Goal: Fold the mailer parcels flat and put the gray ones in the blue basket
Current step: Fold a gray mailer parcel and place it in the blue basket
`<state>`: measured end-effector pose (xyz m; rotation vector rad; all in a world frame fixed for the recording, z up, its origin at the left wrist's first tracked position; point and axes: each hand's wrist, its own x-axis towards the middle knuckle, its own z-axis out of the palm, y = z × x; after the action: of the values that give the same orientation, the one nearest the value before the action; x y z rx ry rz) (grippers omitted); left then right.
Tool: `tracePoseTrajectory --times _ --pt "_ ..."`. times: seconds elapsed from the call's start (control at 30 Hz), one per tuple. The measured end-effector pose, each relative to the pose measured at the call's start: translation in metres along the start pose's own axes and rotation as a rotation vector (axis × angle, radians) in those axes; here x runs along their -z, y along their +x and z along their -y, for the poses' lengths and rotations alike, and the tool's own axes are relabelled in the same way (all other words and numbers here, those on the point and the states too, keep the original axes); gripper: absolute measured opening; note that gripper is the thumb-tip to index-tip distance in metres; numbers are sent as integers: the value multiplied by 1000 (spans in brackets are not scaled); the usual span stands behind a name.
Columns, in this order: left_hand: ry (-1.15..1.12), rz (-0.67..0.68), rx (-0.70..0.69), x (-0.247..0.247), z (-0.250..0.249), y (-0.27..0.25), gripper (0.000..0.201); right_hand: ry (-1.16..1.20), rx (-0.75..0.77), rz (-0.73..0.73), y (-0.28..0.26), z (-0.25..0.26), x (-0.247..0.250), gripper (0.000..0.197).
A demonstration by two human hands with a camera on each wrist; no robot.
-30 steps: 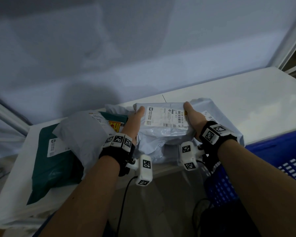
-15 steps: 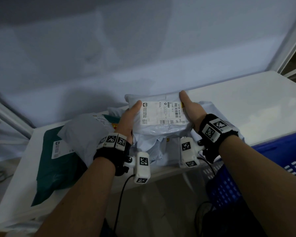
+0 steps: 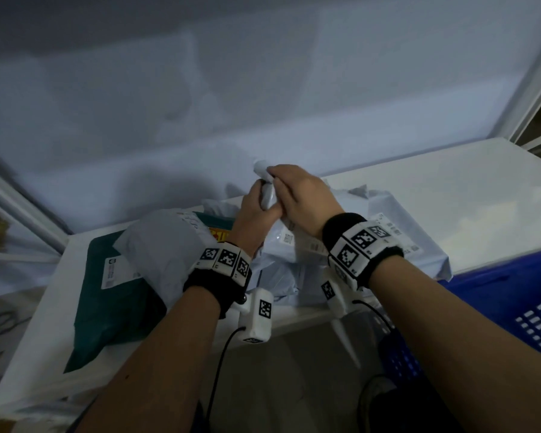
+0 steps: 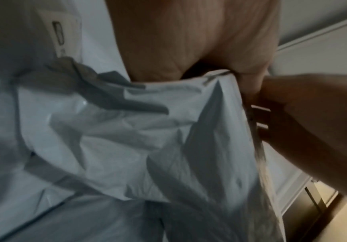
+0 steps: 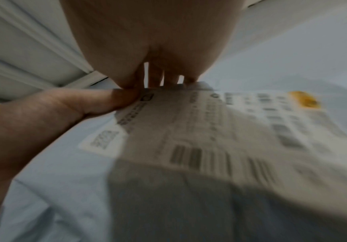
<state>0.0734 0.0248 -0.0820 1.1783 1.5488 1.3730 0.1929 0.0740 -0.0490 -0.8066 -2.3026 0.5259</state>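
Note:
A grey mailer [image 3: 264,200] with a white shipping label [image 5: 209,131] is folded upright between my two hands, above the table's back edge. My left hand [image 3: 256,210] grips its folded top from the left, thumb [image 5: 110,99] against the label. From the right, my right hand [image 3: 294,192] closes its fingers over the same edge. The mailer's crumpled lower part [image 4: 127,131] hangs down below the hands. The blue basket [image 3: 512,301] stands low at the right, beside the table.
More grey mailers [image 3: 394,220] lie piled on the white table [image 3: 450,189] under my hands. Another grey mailer [image 3: 160,251] rests on a dark teal mailer [image 3: 107,301] at the left. A wall rises close behind the table.
My hands, held apart at the mailer's two sides, have come together and risen. The mailer has gone from spread flat with its label up to folded in half between them.

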Motion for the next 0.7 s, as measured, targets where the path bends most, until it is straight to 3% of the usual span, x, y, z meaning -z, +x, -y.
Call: tracePoseTrajectory --times 0.2,0.3,0.33,0.4,0.5,0.7 --pt "129 41 -93 3 1 -1 48 -35 -134 220 1 10 7 39" --pt "70 56 -95 -2 3 -2 98 -21 -247 263 -4 8 14 50" --pt "65 60 -115 -2 5 -1 104 -11 -273 273 -5 7 16 54" --pt "102 68 -161 0 7 2 99 5 -313 293 -6 6 18 58" --pt "191 50 -162 -1 4 2 68 -26 -346 315 -5 0 17 57" --pt "150 -24 -130 2 7 -1 66 -84 -493 360 -6 -26 13 51"
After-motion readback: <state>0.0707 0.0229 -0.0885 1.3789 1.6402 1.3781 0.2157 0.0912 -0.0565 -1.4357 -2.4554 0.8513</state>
